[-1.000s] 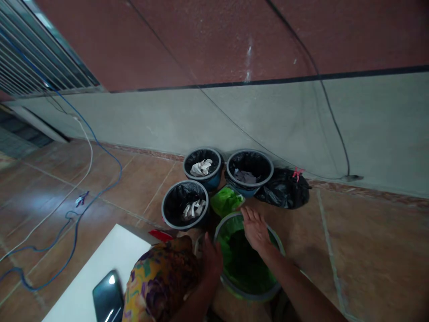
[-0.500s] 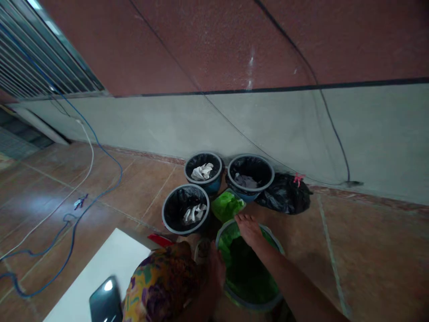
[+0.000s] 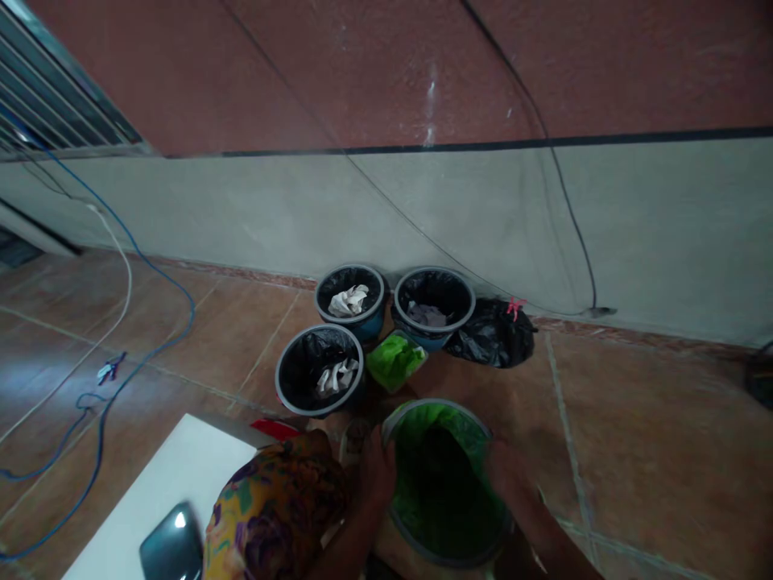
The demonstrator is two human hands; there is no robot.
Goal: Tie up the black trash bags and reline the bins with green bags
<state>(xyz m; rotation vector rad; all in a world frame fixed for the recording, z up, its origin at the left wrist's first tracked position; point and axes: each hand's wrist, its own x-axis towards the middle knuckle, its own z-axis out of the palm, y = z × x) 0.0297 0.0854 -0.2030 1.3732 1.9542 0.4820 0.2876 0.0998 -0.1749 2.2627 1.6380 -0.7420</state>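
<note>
A round bin with a grey rim (image 3: pixel 440 561) stands in front of me, lined with a bright green plastic bag (image 3: pixel 462 425) that is folded over part of the rim. Its inside is dark. My left hand (image 3: pixel 379 467) is at the bin's left rim, its fingers closed over the edge. At the right rim is my right hand (image 3: pixel 506 475), blurred, so its fingers cannot be made out. Just beyond the bin lies a crumpled bright green plastic bundle (image 3: pixel 395 361).
Three black-lined bins, left front (image 3: pixel 283 395), left back (image 3: pixel 375 310) and right back (image 3: pixel 436 330), hold crumpled pieces. A black plastic bag (image 3: pixel 495 334) with a pink tie lies by the wall. A white board (image 3: pixel 163 475) bears a dark phone-like object (image 3: pixel 172 544). Cables (image 3: pixel 136 374) cross the floor.
My right hand has moved from the far rim, where its fingers lay spread, to the right rim. My left hand stays at the left rim. The view has shifted slightly right.
</note>
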